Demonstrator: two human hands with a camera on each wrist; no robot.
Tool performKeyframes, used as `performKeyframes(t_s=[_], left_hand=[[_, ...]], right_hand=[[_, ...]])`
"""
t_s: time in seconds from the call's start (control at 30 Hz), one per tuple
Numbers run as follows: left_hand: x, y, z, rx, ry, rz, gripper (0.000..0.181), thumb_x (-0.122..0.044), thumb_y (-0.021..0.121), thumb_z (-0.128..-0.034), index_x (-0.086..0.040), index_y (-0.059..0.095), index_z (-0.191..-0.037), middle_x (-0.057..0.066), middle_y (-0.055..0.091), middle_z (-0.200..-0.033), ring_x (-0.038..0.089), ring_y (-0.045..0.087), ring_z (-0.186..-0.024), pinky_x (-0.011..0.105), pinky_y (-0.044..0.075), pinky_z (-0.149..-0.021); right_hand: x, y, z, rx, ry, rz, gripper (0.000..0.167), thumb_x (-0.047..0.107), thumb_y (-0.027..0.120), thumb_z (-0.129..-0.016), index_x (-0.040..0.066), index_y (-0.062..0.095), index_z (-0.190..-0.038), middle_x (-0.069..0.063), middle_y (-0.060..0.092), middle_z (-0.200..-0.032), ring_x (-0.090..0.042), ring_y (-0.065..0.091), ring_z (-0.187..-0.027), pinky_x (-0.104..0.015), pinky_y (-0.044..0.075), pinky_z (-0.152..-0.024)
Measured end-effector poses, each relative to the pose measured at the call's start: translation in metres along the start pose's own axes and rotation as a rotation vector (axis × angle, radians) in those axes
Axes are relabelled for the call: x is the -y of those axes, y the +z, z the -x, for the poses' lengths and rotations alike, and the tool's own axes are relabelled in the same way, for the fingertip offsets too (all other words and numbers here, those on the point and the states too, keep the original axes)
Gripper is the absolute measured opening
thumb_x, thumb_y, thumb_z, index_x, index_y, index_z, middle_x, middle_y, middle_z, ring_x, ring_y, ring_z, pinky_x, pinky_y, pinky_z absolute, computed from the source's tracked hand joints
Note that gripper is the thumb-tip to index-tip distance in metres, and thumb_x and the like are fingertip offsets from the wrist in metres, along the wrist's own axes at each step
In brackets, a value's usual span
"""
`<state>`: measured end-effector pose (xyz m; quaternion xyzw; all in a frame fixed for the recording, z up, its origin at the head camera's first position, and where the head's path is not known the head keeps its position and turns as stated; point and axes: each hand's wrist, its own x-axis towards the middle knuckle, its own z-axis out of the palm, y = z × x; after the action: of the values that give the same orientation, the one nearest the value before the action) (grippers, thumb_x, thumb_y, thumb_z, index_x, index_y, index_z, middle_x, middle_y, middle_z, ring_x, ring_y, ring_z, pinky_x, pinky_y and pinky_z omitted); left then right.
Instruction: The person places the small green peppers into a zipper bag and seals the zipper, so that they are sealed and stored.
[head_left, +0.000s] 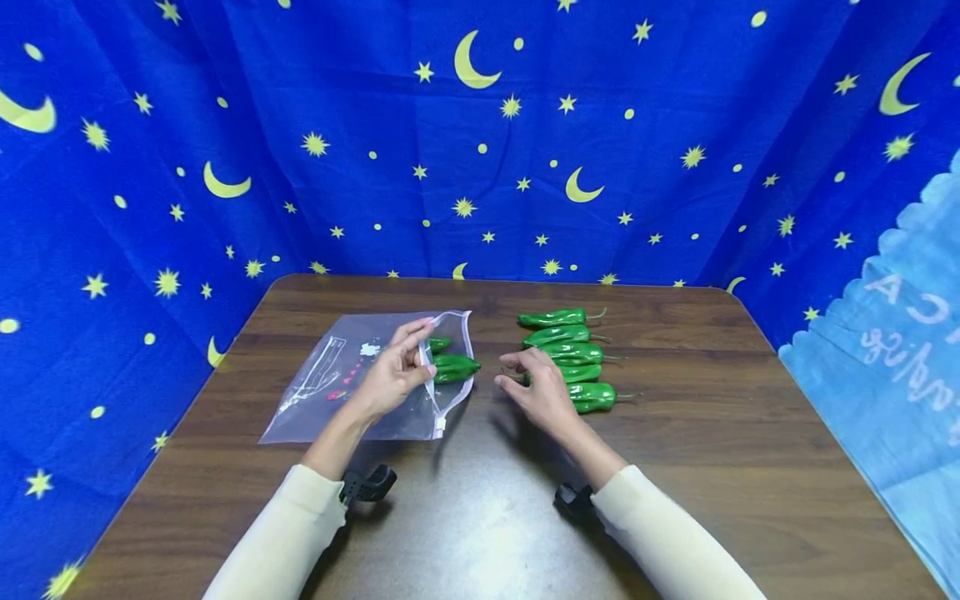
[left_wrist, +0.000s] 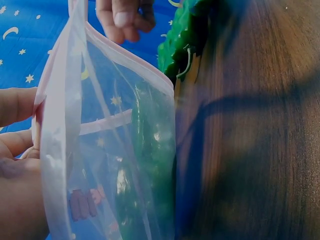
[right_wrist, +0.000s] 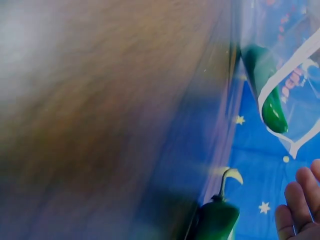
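Note:
My left hand (head_left: pixel 393 371) pinches the upper rim of a clear slider zip bag (head_left: pixel 405 417), holding its mouth apart. Green peppers (head_left: pixel 456 369) lie inside the bag, one with its tip close to the opening; the left wrist view shows them (left_wrist: pixel 150 150) through the plastic. To the right, my right hand (head_left: pixel 542 390) hovers beside a row of several green peppers (head_left: pixel 592 396), partly covering them. Its fingers are loosely bent, and nothing shows between them. In the right wrist view those fingers (right_wrist: pixel 297 207) appear apart from a stemmed pepper (right_wrist: pixel 217 220).
A brown wooden table (head_left: pixel 675 483) carries everything. Blue cloth (head_left: pixel 390 125) with yellow moons and stars hangs behind and at the sides. Light blue fabric (head_left: pixel 892 358) with lettering hangs at the right. Black straps (head_left: pixel 367 485) sit on both wrists.

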<state>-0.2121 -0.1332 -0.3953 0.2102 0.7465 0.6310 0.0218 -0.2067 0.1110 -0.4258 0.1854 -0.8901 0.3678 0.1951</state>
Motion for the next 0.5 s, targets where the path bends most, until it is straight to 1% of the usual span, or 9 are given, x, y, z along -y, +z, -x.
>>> performKeyframes(t_s=[0.17, 0.3, 0.4, 0.5], left_hand=[[0.0, -0.001, 0.001, 0.003, 0.004, 0.007, 0.067, 0.012, 0.053, -0.0826, 0.009, 0.027, -0.144, 0.012, 0.022, -0.151, 0.001, 0.045, -0.074, 0.01, 0.042, -0.062], [-0.001, -0.001, 0.001, 0.001, 0.006, 0.019, 0.067, 0.013, 0.053, -0.0824, 0.009, 0.026, -0.144, 0.012, 0.021, -0.151, 0.001, 0.045, -0.074, 0.01, 0.042, -0.063], [-0.001, -0.001, 0.001, -0.003, 0.002, 0.027, 0.068, 0.013, 0.053, -0.0822, 0.009, 0.026, -0.144, 0.011, 0.021, -0.151, 0.001, 0.046, -0.074, 0.01, 0.043, -0.063], [-0.002, -0.001, 0.002, -0.006, -0.003, 0.029, 0.068, 0.013, 0.053, -0.0821, 0.008, 0.026, -0.144, 0.011, 0.021, -0.151, 0.001, 0.046, -0.075, 0.01, 0.043, -0.063]], right_hand=[[-0.007, -0.011, 0.008, 0.015, 0.051, -0.003, 0.028, 0.019, 0.074, -0.079, 0.009, 0.069, -0.104, -0.007, 0.066, -0.097, -0.023, 0.059, -0.092, -0.038, 0.047, -0.079], [-0.013, -0.021, 0.015, 0.045, 0.088, -0.004, 0.029, 0.02, 0.073, -0.081, 0.008, 0.068, -0.107, -0.006, 0.067, -0.1, -0.024, 0.059, -0.094, -0.038, 0.047, -0.079], [-0.02, -0.029, 0.02, 0.066, 0.12, 0.018, 0.031, 0.022, 0.072, -0.082, 0.008, 0.067, -0.109, -0.006, 0.066, -0.102, -0.023, 0.058, -0.096, -0.039, 0.047, -0.08], [-0.028, -0.036, 0.025, 0.069, 0.149, 0.047, 0.032, 0.024, 0.072, -0.082, 0.009, 0.067, -0.11, -0.007, 0.065, -0.103, -0.022, 0.057, -0.096, -0.039, 0.047, -0.08]])
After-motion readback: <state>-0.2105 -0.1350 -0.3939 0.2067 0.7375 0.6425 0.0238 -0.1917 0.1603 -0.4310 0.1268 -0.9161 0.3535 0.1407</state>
